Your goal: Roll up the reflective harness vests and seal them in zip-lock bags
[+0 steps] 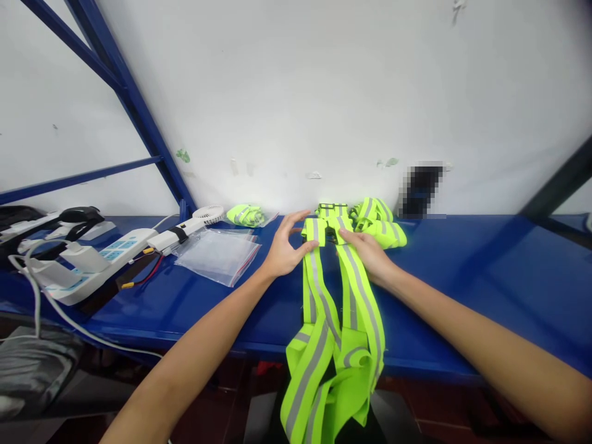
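Note:
A neon yellow reflective vest made of straps with grey stripes point(324, 308) lies partly on the blue shelf, its long straps hanging over the front edge. My left hand point(287, 245) grips the folded strap at the left, thumb in front and fingers curled behind. On the right strap, my right hand point(366, 250) pinches the band with its thumb on top. Dark buckles show at the vest's far end. Right behind my right hand sits another bundled yellow reflective vest point(382, 225).
Clear plastic zip bags point(219, 253) lie left on the blue shelf point(444, 290), near a small white fan point(208, 214) and a power strip point(102, 262) with plugs and cables. A wrapped yellow bundle point(247, 215) and a phone-like dark, pixelated object point(420, 191) are by the wall.

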Available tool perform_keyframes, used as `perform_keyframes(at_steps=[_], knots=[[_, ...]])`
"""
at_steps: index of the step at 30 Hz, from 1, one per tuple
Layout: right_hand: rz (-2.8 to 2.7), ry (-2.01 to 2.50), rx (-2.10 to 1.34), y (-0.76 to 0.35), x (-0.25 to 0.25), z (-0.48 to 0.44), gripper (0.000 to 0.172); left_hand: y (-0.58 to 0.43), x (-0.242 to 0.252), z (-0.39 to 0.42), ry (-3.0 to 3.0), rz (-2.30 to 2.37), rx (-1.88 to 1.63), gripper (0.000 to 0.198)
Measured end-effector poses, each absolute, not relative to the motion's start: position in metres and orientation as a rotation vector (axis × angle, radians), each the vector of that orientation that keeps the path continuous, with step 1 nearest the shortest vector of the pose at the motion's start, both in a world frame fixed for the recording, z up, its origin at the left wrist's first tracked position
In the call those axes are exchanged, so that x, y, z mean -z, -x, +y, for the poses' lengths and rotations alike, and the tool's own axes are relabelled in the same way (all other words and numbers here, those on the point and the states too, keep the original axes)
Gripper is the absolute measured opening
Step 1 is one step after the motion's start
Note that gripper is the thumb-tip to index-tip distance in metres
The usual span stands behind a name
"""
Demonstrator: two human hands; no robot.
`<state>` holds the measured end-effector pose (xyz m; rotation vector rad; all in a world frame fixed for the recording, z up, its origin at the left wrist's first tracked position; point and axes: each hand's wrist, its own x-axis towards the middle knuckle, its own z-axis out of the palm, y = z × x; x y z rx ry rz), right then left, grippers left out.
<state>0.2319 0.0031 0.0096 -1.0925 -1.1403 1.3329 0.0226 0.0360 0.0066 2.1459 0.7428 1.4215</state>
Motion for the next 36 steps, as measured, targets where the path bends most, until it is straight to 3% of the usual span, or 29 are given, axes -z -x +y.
perform_keyframes(at_steps=[6,9,12,18,21,26,31,36], knots=[[-1.042,1.093,-1.466,-0.229,-0.010,0.001,0.037,-0.021,-0.008,0.034,-2.416,0.721,-1.386,0.064],[-1.203,1.104,-1.480,-0.231,-0.006,0.000,0.047,-0.022,-0.006,0.037,-2.327,0.751,-1.333,0.044],[-1.432,1.051,-1.421,-0.234,-0.005,-0.001,0.047,-0.025,-0.001,0.040,-2.014,0.764,-1.306,0.025],[-1.600,1.084,-1.227,-0.236,-0.010,-0.001,0.034,-0.033,0.000,0.041,-1.387,0.728,-1.205,0.044],[-1.504,1.068,-1.146,-0.233,-0.008,0.001,0.030,-0.034,0.000,0.038,-1.287,0.697,-1.133,0.044],[-1.362,0.992,-1.119,-0.230,0.001,0.006,0.049,-0.037,0.005,0.035,-1.323,0.637,-0.947,0.043],[-1.366,0.948,-1.048,-0.232,0.005,0.011,0.030,-0.041,0.017,0.043,-1.282,0.643,-1.018,0.035],[-1.294,0.884,-1.178,-0.229,0.005,0.010,0.034,-0.043,0.020,0.048,-1.344,0.656,-1.144,0.036]])
